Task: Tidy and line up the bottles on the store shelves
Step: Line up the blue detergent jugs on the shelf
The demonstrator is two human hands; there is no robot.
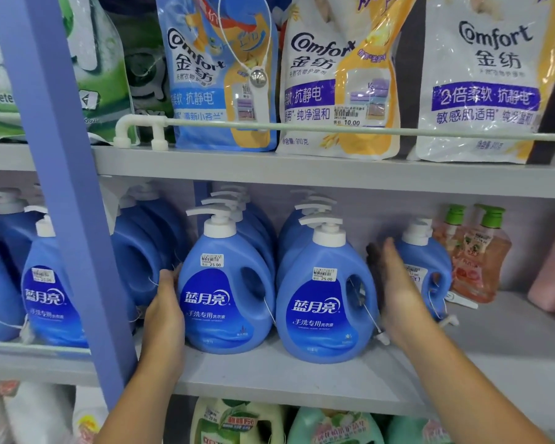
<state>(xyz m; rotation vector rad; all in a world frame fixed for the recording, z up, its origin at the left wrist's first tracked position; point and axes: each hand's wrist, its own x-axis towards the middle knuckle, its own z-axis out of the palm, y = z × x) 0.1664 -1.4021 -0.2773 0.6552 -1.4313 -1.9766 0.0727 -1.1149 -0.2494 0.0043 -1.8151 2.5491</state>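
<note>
Two blue pump bottles of laundry liquid stand side by side at the front of the middle shelf [302, 376], each heading a row of like bottles. My left hand [164, 306] lies flat against the left side of the left front bottle [225, 290], fingers straight. My right hand [398, 290] is held flat just to the right of the right front bottle [324, 299], fingers straight, near or touching its handle side. A smaller blue bottle [430, 264] stands set back behind my right hand.
A blue upright post [68, 187] crosses the shelf on the left, with more blue bottles [45, 283] behind it. Orange-pink pump bottles [478, 261] stand at the right. Comfort softener pouches [340, 75] fill the upper shelf behind a white rail [302, 128]. Green bottles [237, 421] sit below.
</note>
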